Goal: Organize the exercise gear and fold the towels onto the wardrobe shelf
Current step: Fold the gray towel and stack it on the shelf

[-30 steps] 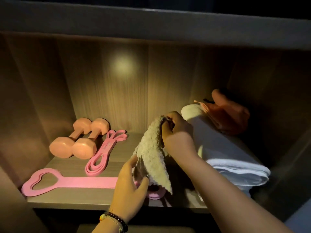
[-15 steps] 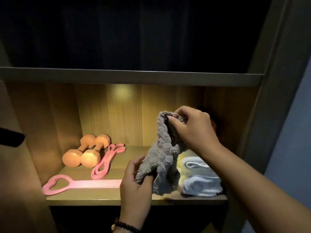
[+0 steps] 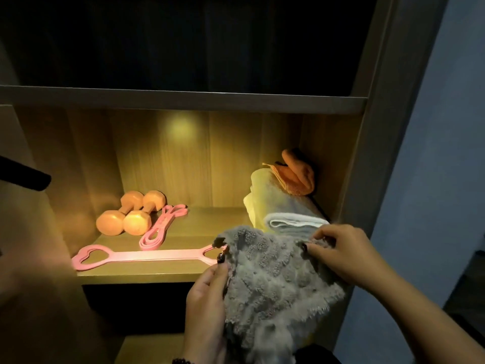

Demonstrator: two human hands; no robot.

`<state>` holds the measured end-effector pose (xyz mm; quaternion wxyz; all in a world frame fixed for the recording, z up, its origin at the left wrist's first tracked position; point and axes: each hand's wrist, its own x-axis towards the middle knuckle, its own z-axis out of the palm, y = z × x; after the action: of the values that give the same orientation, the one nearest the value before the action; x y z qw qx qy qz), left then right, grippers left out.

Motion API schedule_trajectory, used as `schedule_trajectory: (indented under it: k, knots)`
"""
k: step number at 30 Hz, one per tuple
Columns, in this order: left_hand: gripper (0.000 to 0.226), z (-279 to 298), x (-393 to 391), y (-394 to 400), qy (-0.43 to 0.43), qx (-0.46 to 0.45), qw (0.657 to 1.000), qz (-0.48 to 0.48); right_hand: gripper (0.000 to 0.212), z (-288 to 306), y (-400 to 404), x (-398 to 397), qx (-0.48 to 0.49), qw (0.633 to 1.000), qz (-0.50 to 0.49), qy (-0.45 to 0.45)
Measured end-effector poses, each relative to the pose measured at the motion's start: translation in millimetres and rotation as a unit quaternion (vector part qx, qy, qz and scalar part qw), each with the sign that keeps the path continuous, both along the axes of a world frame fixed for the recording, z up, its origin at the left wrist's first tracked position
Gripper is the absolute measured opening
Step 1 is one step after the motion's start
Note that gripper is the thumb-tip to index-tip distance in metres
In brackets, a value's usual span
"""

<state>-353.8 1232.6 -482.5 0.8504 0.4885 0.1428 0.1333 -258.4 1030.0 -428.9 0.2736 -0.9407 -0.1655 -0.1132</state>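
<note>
Grey fluffy towel (image 3: 273, 279) stretched out in front of the wardrobe shelf (image 3: 168, 266), hanging down past the shelf's front edge. Left hand (image 3: 207, 298) pinching the towel's left edge, thumb on top, dark polish on the nails, grip pressed together on the fabric. Right hand (image 3: 341, 253) pinching the top right corner, fingertips closed tight on the pile. Beaded bracelet (image 3: 181, 361) just peeking in at the left wrist.

On the shelf, left side: two peach dumbbells (image 3: 131, 216) lying side by side, touching, pointing toward the back wall. Pink resistance band (image 3: 162, 227) looped up just beside the right dumbbell. Long flat pink puller with heart-shaped handles (image 3: 141, 257) lying across the front of the shelf, its right handle partly hidden behind the grey towel.

Right side of the shelf: folded white towel (image 3: 286, 214) against the right wall, looking yellowish under the shelf light. Orange cloth (image 3: 296, 174) bunched on top of it at the back corner, not folded flat. Warm spot of light on the back panel, everything above the shelf pretty much black. Dark rod-like thing (image 3: 23, 177) poking in from the left edge, can't tell what it is.
</note>
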Motion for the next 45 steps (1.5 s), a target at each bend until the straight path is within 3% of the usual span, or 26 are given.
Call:
schedule_trajectory:
  k: [4,9,13,16,19,22,24,27,29,31,34,38,42,45]
  knots:
    - [0.03,9,2,2,-0.004,-0.006,1.0,-0.014,0.015,-8,-4,1,0.01,0.999,0.008,0.033]
    - [0.016,26,34,12,0.002,0.067,0.998,-0.006,0.011,-2,23,40,0.052,0.998,0.009,0.027]
    - [0.021,34,68,22,-0.004,0.089,0.996,-0.024,0.052,12,40,108,0.025,0.997,-0.076,-0.013]
    - [0.031,33,97,30,0.001,0.095,0.994,-0.047,0.062,32,44,162,0.004,0.99,-0.14,-0.017]
    - [0.028,29,123,38,0.014,0.105,0.992,-0.071,0.078,40,47,207,-0.035,0.994,-0.102,0.022]
    - [0.03,19,150,43,0.028,0.041,0.994,-0.093,0.077,29,50,242,-0.015,1.0,0.011,0.014]
    - [0.022,14,167,44,0.048,-0.002,0.994,-0.1,0.077,17,50,263,0.0,0.999,0.03,-0.018]
    - [0.027,6,193,47,0.059,-0.043,0.993,-0.097,0.077,9,56,276,-0.034,0.997,0.028,-0.065]
    - [0.038,5,209,49,0.072,-0.031,0.991,-0.108,0.082,1,58,282,-0.042,0.996,0.016,-0.082]
    - [0.048,5,220,49,0.092,-0.004,0.989,-0.113,0.083,-11,58,287,-0.042,0.998,-0.007,-0.042]
    - [0.045,1,233,47,0.11,0.021,0.985,-0.131,0.073,-17,55,291,-0.081,0.996,-0.029,-0.008]
    - [0.041,-8,239,46,0.113,0.021,0.983,-0.144,0.07,-7,47,285,-0.04,0.998,-0.01,-0.05]
    - [0.039,-4,237,42,0.097,0.006,0.983,-0.159,0.036,15,59,251,0.003,0.987,0.044,-0.156]
    - [0.032,-2,233,43,0.075,-0.031,0.984,-0.159,0.052,30,77,207,-0.002,0.993,0.073,-0.088]
